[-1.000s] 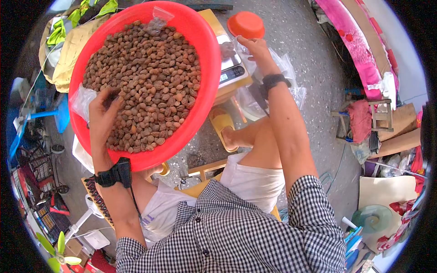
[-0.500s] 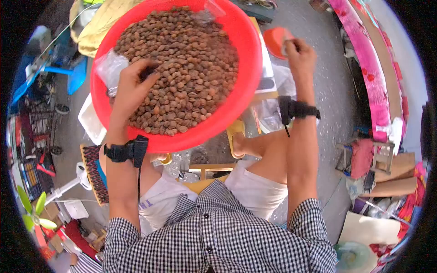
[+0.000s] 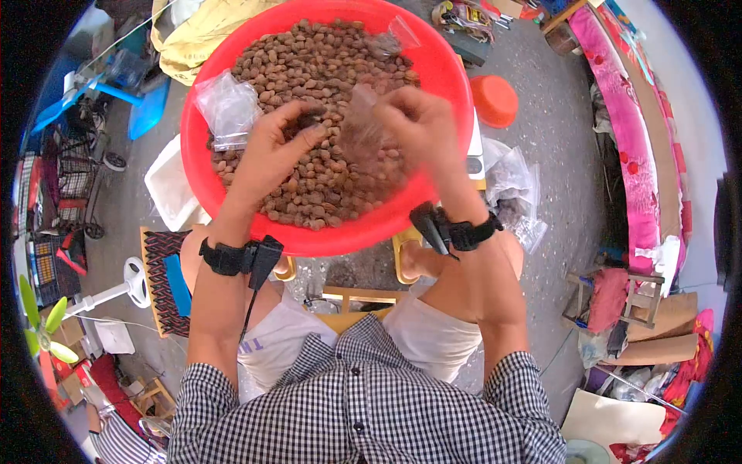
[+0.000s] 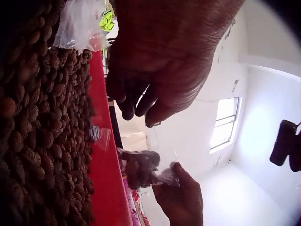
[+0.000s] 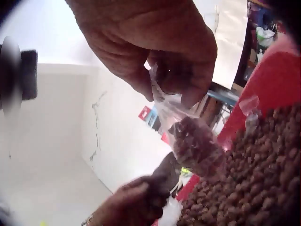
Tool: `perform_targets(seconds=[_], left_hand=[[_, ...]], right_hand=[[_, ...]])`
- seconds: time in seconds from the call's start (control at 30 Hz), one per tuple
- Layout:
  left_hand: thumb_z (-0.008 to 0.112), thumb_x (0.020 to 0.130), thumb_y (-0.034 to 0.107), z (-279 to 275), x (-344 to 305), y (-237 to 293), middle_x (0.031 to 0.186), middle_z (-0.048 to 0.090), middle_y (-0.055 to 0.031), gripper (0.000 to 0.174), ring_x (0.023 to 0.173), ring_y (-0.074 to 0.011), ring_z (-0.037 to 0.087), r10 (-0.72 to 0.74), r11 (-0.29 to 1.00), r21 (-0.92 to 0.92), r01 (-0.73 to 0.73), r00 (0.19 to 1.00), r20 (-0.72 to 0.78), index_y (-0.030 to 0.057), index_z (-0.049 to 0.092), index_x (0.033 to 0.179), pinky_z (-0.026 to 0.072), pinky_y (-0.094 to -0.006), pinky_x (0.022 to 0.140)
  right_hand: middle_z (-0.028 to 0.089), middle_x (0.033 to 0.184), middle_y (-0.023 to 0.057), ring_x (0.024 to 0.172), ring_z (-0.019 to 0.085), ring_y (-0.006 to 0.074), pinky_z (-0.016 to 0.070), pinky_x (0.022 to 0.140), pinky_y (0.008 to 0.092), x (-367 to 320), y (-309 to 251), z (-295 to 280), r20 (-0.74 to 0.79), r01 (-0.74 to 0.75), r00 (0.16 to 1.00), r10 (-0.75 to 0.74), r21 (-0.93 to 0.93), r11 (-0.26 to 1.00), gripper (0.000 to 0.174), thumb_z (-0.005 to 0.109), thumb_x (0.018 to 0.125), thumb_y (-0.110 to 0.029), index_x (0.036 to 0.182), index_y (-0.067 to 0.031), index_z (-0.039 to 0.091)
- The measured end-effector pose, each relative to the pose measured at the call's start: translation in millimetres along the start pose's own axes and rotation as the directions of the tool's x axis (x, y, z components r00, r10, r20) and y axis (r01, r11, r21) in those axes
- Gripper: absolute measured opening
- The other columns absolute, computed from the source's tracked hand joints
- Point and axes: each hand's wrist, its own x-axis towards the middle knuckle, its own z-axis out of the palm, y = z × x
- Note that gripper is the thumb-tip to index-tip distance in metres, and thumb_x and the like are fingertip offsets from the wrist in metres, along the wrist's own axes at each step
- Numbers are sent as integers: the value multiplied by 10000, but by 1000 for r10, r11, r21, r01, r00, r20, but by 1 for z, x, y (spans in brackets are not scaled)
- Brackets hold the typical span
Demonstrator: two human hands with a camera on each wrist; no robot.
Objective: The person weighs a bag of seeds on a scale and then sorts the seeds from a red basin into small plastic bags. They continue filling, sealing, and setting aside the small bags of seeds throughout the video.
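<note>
A large red basin (image 3: 325, 242) holds a heap of brown, wrinkled, nut-like pieces (image 3: 301, 69). Over the heap, my right hand (image 3: 429, 127) pinches the gathered top of a clear plastic bag (image 5: 197, 146), which has several of the brown pieces in it. My left hand (image 3: 274, 151) hovers above the heap beside the bag, fingers loosely bent and thumb apart. In the left wrist view nothing shows between its darkened fingertips. Flat clear bags (image 3: 228, 112) lie on the basin's left side, and a small clear bag (image 3: 394, 39) sits near its far rim.
An orange-red bowl (image 3: 495, 100) stands on the floor right of the basin. A white scale (image 3: 474, 158) is partly hidden by the rim, with clear plastic bags (image 3: 514, 182) beside it. A white container (image 3: 170, 185) is at the left, a small wooden stool (image 3: 618, 301) at the right.
My right hand has come from above the scale, past the orange-red bowl, back over the basin, bringing the bag. My left hand stays over the heap. The head view has shifted.
</note>
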Motion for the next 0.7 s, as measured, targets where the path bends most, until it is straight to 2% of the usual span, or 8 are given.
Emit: perform_targets(seconds=[0.07, 0.1, 0.17, 0.27, 0.47, 0.6, 0.63, 0.7], left_hand=[[604, 888, 135, 6, -4, 2, 912, 622, -33, 277, 863, -79, 541, -93, 995, 40, 92, 995, 18, -28, 589, 1111, 449, -242, 775], [589, 908, 178, 11, -2, 0, 896, 633, -43, 283, 861, -88, 544, 12, 1000, 9, -12, 1000, 26, -40, 598, 1088, 451, -258, 773], [591, 910, 184, 14, -5, 5, 895, 637, -45, 286, 859, -97, 545, 19, 1000, 14, -19, 1000, -6, -48, 603, 1078, 454, -268, 774], [598, 906, 183, 16, -3, 2, 867, 633, -40, 286, 825, -86, 544, -17, 999, 36, 17, 1000, -23, -52, 609, 1068, 453, -257, 747], [612, 893, 174, 11, 2, -7, 840, 626, -26, 274, 771, -72, 544, -67, 996, -60, 67, 998, -9, -45, 613, 1058, 454, -246, 697], [613, 886, 152, 6, -1, 5, 907, 645, -37, 258, 845, -91, 564, -99, 995, 7, 99, 994, -40, -42, 619, 1056, 458, -251, 769], [613, 885, 149, 6, -1, 9, 921, 648, -41, 255, 862, -96, 565, -91, 994, 49, 94, 995, -45, -41, 620, 1054, 455, -253, 787], [616, 880, 137, 7, 6, 3, 948, 653, -52, 239, 895, -110, 567, -76, 992, 96, 78, 997, -26, -41, 628, 1040, 447, -260, 828]], right_hand=[[621, 670, 105, 639, 583, 135, 472, 618, 307, -2, 9, 10, 80, -16, 997, 20, -53, 998, 177, 619, 789, -139, 846, 24, 658], [617, 670, 128, 637, 590, 155, 475, 620, 323, -4, 10, 13, 117, -20, 993, 27, -66, 998, 182, 615, 784, -139, 848, 27, 653], [618, 694, 193, 652, 618, 229, 481, 642, 370, -6, 6, 16, 155, 9, 988, 5, -93, 996, 206, 602, 785, -152, 835, 44, 636], [622, 727, 220, 686, 637, 290, 484, 656, 391, -3, 2, 12, 289, -134, 940, 181, -176, 975, 214, 594, 792, -159, 837, 48, 629], [607, 790, 277, 788, 621, 425, 484, 676, 457, 11, 14, -6, -8, -23, 1000, 22, -305, 952, 247, 590, 808, -197, 872, 40, 617], [637, 852, 255, 837, 633, 408, 505, 733, 472, 18, 23, -23, -9, -163, 975, 221, -702, 693, 398, 631, 796, -353, 883, 35, 626], [651, 878, 236, 850, 639, 395, 512, 759, 468, 19, 33, -19, 16, -219, 949, 316, -688, 691, 447, 663, 768, -399, 915, 22, 639], [657, 946, 224, 889, 645, 374, 522, 779, 450, 21, 55, -15, 156, -113, 946, 284, -664, 740, 355, 691, 746, -322, 887, 2, 665]])
